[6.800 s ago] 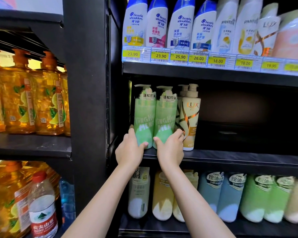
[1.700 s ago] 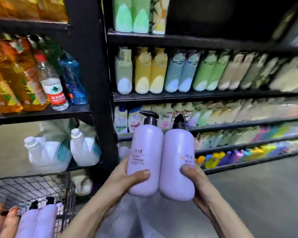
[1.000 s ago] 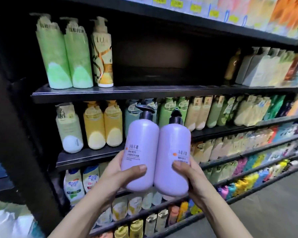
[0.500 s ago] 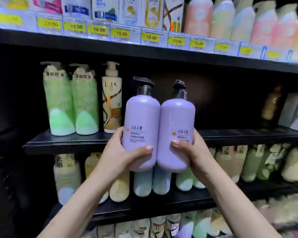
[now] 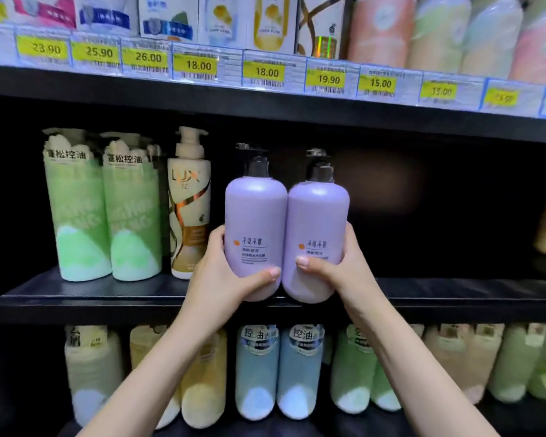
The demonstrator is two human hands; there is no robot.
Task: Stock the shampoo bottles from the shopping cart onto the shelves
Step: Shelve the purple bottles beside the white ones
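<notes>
- Right, I have two lavender pump bottles up at the middle shelf, side by side and touching, both upright.
- My left hand is curled around the left purple bottle, thumb across its front low down.
- My right hand grips the right purple bottle the same way, thumb pressed on its label.
- Their bases look level with the shelf's front edge; I can't tell whether they rest on it yet, so I judge them not yet placed.
- Already standing on that shelf: two green bottles and a Lux bottle, just left of mine.
- The dark stretch to the right looks mostly unfilled, so I reckon much stocking remains; the cart is out of view.
</notes>
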